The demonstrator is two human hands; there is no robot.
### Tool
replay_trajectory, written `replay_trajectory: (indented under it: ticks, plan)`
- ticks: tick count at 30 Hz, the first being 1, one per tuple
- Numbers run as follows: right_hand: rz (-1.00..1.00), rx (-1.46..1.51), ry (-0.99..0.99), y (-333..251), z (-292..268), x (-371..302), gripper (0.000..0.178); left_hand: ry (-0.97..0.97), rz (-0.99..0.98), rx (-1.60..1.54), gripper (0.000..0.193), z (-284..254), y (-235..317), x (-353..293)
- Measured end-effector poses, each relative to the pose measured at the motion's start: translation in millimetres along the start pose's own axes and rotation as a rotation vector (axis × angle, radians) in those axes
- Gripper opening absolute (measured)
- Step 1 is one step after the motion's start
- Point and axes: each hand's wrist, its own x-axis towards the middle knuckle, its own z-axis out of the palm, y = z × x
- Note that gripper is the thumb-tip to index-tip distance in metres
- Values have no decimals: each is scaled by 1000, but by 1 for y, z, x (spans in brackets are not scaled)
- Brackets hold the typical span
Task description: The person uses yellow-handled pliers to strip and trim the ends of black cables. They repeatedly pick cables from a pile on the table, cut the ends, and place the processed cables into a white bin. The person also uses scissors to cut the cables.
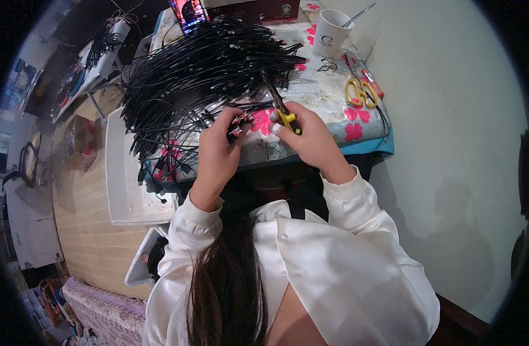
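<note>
My left hand (pixel 218 150) is closed around a small bunch of black cable ends (pixel 239 126), where short reddish and light wire tips show between thumb and fingers. A long, narrow dark tool with a black-and-yellow handle (pixel 288 120) is gripped in my right hand (pixel 313 138), its tip pointing up and away toward the cables. Its exact kind is not clear. The two hands are apart, over the table's near edge. Beyond them spreads a large heap of thin black cables (pixel 206 63) with small connectors, some hanging over the front left edge.
The table has a flowered cover (pixel 354 118). Yellow-handled scissors (pixel 361 92), a reddish lighter-like item (pixel 373 83) and a white cup (pixel 332 34) with a metal stick lie right. A lit phone (pixel 189 14) stands behind. A white tray (pixel 117 173) is left, a wall (pixel 449 115) right.
</note>
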Motion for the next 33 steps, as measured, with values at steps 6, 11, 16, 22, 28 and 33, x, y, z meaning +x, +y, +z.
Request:
replay_trajectory:
  ticks: [6,11,16,22,28,33]
  plan:
    - [125,364,-186,1,21,-32,31,61,55,-145,16,-3,8,-8]
    - [86,315,-197,6,28,-42,33,167,186,-30,28,7,3,-13]
    - [66,76,-226,-1,25,-43,39,211,304,170,24,9,-2,-17]
    - [33,-45,-210,-6,20,-41,41,200,392,253,44,11,-5,-17]
    - [-8,-249,-215,-7,16,-40,49,159,434,314,43,8,0,-18]
    - [-34,-311,-202,-3,14,-39,34,116,460,348,42,7,2,-18]
